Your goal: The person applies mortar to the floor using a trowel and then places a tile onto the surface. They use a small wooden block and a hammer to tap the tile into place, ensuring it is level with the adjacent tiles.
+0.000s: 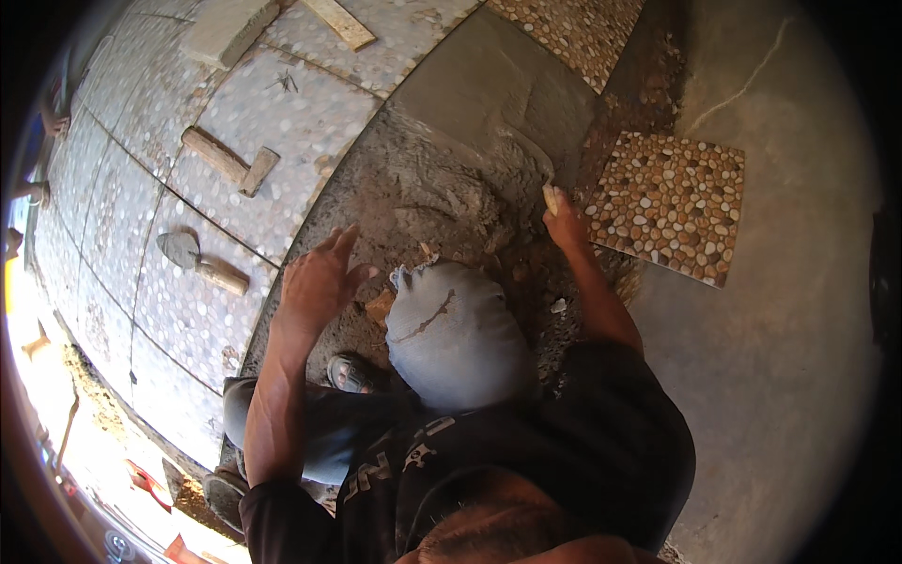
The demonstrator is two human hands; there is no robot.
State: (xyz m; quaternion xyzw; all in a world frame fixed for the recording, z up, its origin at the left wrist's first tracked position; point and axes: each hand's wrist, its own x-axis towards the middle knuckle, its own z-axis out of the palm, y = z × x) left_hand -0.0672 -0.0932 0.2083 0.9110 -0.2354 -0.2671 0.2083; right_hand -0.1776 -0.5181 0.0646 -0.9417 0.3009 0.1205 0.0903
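My right hand (567, 226) is closed on a pale wooden handle (552, 197), probably of a trowel whose blade is hard to make out against the grey wet mortar (484, 94). A square tile with brown, tan and white pebble pattern (667, 204) lies just right of that hand. My left hand (315, 277) is open, fingers apart, over the rough mortar and dirt beside my bent knee (456, 338); nothing shows in it.
Pale pebble tiles (235, 141) cover the left, carrying a mallet (216, 155), trowel (183, 249), block (225, 28) and batten (338, 23). More brown pebble tile (564, 28) is at top. Smooth concrete (789, 376) lies right. Another person's hand (54, 122) shows at far left.
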